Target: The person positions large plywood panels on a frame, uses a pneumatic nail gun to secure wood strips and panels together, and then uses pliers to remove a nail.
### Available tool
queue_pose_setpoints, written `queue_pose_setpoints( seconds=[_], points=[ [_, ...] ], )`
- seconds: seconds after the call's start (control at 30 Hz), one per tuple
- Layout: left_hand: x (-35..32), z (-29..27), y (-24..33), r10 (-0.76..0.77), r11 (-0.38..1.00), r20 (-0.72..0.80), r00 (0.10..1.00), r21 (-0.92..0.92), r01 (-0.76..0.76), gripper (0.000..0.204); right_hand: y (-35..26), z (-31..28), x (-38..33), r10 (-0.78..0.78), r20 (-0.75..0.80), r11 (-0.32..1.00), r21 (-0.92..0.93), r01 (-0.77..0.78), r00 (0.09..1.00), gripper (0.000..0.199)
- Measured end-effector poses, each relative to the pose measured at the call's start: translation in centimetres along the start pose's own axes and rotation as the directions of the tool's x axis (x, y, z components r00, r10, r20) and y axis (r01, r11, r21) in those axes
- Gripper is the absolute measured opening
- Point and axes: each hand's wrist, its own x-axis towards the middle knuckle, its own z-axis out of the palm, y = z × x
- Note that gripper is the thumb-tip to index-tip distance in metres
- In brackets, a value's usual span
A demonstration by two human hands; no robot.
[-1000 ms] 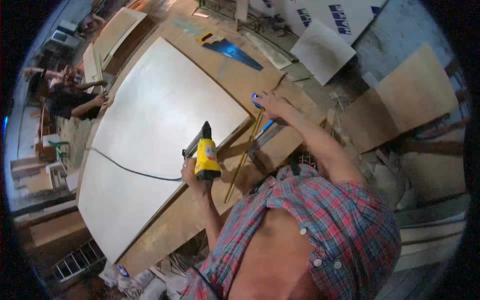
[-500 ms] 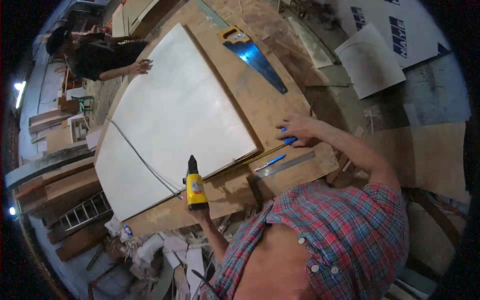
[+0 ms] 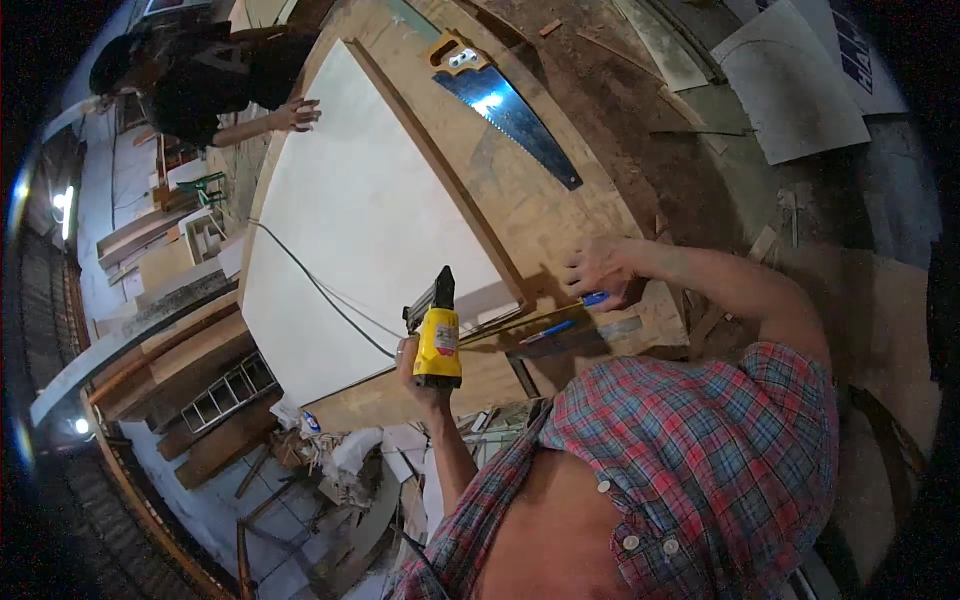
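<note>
My left hand grips a yellow nail gun, its black nose pointing away from me over the near edge of a large white panel. A thin dark hose runs across the panel toward the gun. My right hand is closed around a blue tape measure, mostly hidden under the fingers; a strip of yellow tape runs from it toward the panel's near corner. Just left of that hand lies a blue pen, beside a metal square.
A handsaw with a yellow handle lies on the wooden tabletop, right of the panel. At far left another person's hand rests on the panel. Scraps litter the floor below, near a ladder.
My left hand has carried the nail gun to the right and slightly up in view. My right hand has shifted slightly with the tape measure. The whole view has turned a little.
</note>
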Motion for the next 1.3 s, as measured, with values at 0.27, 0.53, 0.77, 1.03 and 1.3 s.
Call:
queue_pose_setpoints(
  seconds=[0.27,0.53,0.77,1.03,1.3],
  points=[
    [-1.5,-1.8,-1.1,0.119,0.989,-0.022,0.993,0.096,-0.117,0.019,-6.0,0.6,2.3,0.092,-0.025,0.965,0.248,-0.083,0.995,0.036],
    [-7.7,-3.5,-10.6,0.249,0.951,-0.18,0.952,0.23,-0.206,0.026,-17.3,0.2,0.0,0.488,0.24,0.396,0.796,-0.457,0.839,0.027],
    [-8.6,-4.6,-17.1,0.133,0.899,-0.088,0.987,0.43,-0.083,0.04,-23.8,3.8,-4.2,0.629,0.277,0.054,0.917,-0.396,0.726,0.031],
    [-7.0,-2.3,-8.7,0.148,0.977,-0.057,0.987,0.162,-0.137,0.029,-24.4,9.2,-6.9,0.681,0.268,-0.113,0.958,-0.264,0.682,0.03],
    [-6.1,-0.5,-4.7,0.272,0.929,0.095,0.958,0.234,-0.287,0.027,-20.4,5.6,-4.2,0.677,0.239,0.347,0.731,-0.588,0.696,0.033]
  ],
)
